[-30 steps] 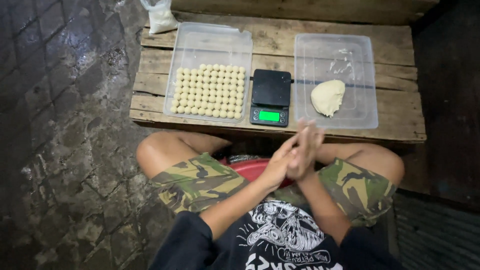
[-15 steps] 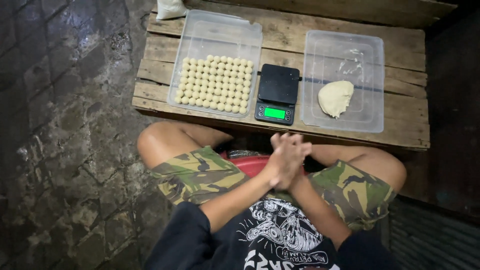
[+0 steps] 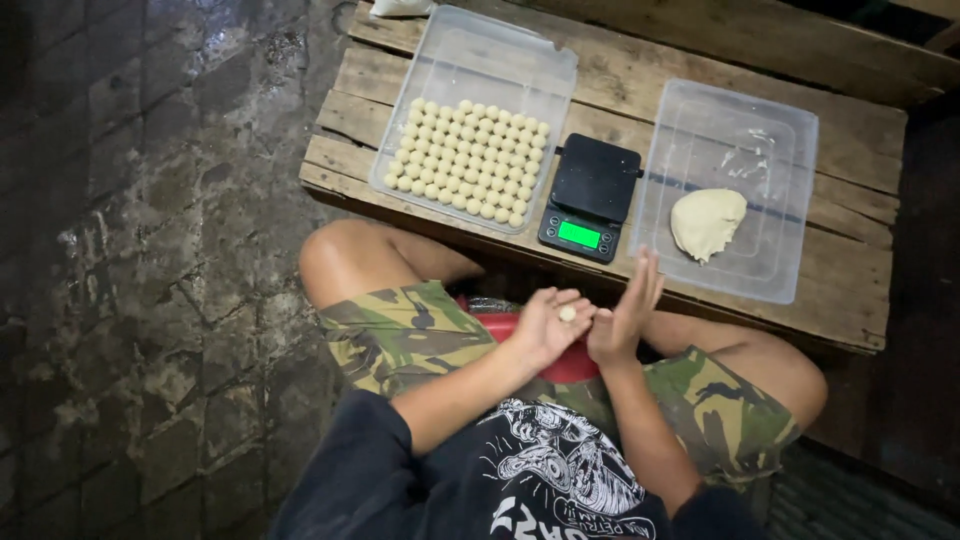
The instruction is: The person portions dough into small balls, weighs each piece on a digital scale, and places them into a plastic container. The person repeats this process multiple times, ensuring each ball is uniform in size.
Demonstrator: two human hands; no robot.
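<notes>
Cupped palm-up in the left hand sits a small round pale dough ball, resting on the palm near the fingers, which curl loosely around it without closing. From my remote seat I see the right hand standing on edge just beside it, flat and open, fingers straight and pointing away from the body, holding nothing; its heel is close to the ball.

Both hands hover over the lap, above camouflage shorts and a red rounded object that shows between the thighs.

Beyond the knees lies a low platform of weathered wooden planks. On it, straight ahead of the hands, rests a small black digital scale with a lit green display. To its left is a clear rectangular plastic tray filled in its near half with neat rows of small pale dough balls. To its right, a second clear plastic tray holds one larger lump of pale dough near its front. A white plastic bag peeks in at the platform's far left corner.

The floor to the left is dark, damp-looking paving stone; the lighting is dim.

Half a second ago the palms were pressed together, hiding the ball. Now they have parted, the left turned upward and the ball exposed. The trays, scale and lump lie as before.
</notes>
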